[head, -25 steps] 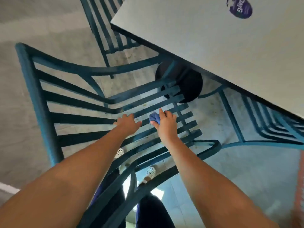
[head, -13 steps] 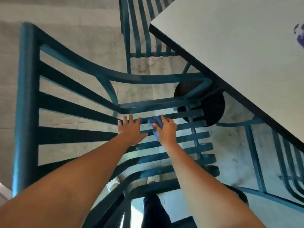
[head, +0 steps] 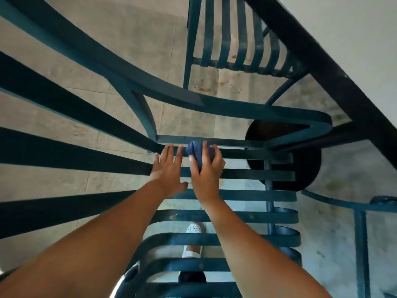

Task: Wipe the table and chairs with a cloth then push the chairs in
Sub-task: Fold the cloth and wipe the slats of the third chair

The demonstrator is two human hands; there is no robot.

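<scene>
Most of the blue cloth (head: 199,154) is hidden under the right hand (head: 205,171), whose curled fingers grip it in a bunch, so its long axis cannot be told. It sits on the chair (head: 240,175) seat slats, which run crosswise under both hands. The left hand (head: 168,172), just beside the right, lies flat on the slats with fingers straight. Beyond the hands, the table (head: 354,35) is cut off by the frame edge.
</scene>
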